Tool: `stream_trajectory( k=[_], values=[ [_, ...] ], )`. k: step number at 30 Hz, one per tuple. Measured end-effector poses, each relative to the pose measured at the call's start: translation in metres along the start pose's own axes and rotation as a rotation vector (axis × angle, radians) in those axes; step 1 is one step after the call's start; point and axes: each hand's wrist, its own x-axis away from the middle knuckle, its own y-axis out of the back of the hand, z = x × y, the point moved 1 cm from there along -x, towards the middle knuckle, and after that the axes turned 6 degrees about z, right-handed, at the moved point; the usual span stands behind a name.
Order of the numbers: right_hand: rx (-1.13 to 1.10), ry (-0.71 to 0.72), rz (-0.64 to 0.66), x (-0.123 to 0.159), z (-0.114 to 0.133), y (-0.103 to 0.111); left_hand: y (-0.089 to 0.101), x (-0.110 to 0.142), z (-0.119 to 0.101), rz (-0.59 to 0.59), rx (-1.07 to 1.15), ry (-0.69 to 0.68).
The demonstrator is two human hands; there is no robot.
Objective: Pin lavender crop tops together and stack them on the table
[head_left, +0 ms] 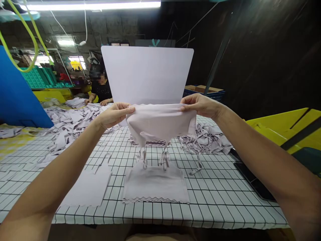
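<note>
Stretched between my two hands, a pale lilac camisole top (160, 122) hangs upside down above the table, its hem edge up and its thin straps dangling. My left hand (115, 114) pinches the hem's left end between thumb and fingers. At the right end, my right hand (198, 105) pinches the same edge. Directly below lies a neat stack of matching camisoles (155, 184), with wavy hems toward me and straps pointing away. Left of the stack, another flat camisole (86, 187) rests partly behind my left forearm. Further pieces behind the held top are mostly hidden.
A large white panel (147, 73) stands upright at the back. Loose garment heaps lie left (67, 129) and right (208, 139). A dark phone-like slab (253, 180) sits near my right forearm. Blue board (20, 90) left, yellow bin (288, 127) right. A person (101, 85) works across the table.
</note>
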Motion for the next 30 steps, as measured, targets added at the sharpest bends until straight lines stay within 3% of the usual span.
stream_trajectory(
  k=[7, 13, 17, 20, 25, 27, 30],
  values=[
    [-0.08, 0.202, -0.15, 0.019, 0.001, 0.006, -0.002, 0.017, -0.019, 0.045, -0.276, 0.111],
    [-0.188, 0.149, -0.198, 0.028, 0.006, 0.004, -0.013, 0.02, -0.02, -0.005, -0.25, -0.026],
    [-0.21, 0.133, -0.275, 0.035, 0.008, 0.005, -0.018, 0.027, -0.012, 0.122, -0.353, 0.113],
    [-0.119, 0.102, -0.294, 0.036, 0.0, 0.014, -0.008, 0.028, -0.001, 0.166, -0.605, 0.189],
    [0.249, 0.073, -0.237, 0.014, -0.034, 0.041, 0.027, -0.002, 0.014, -0.171, -1.104, -0.05],
    [0.436, 0.105, -0.296, 0.0, -0.041, 0.052, 0.038, -0.022, 0.012, -0.316, -1.221, -0.142],
    [0.665, 0.138, -0.427, -0.016, -0.037, 0.059, 0.044, -0.044, 0.001, -0.43, -1.308, -0.237]
  ],
)
